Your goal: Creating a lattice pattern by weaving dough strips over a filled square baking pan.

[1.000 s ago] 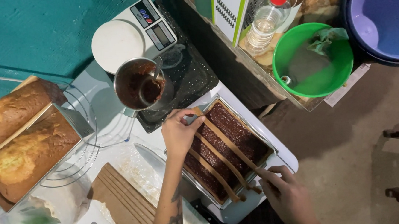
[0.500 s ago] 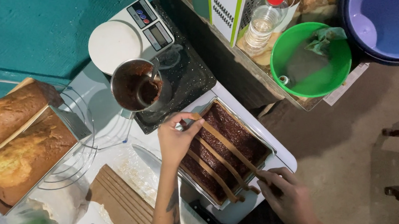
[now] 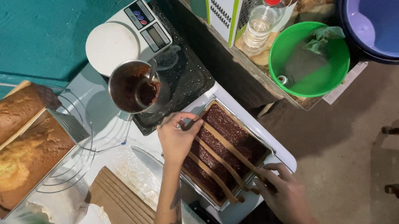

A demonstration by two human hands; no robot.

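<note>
Loaf pan (image 3: 267,150), centre frame: dark filling crossed by three pastry strips (image 3: 221,163). Left hand (image 3: 177,138), fingers pressed together, pinches a strip's upper end. Right hand (image 3: 285,196), lower right, fingertips closed on the strips' lower ends. Metal cup (image 3: 133,87) of dark filling above; scale (image 3: 128,35) upper left.

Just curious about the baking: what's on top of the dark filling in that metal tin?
Three tan dough strips lie lengthwise on the dark filling in the tin. The left hand and right hand cover the strips' ends; what lies beneath the filling is hidden.
</note>
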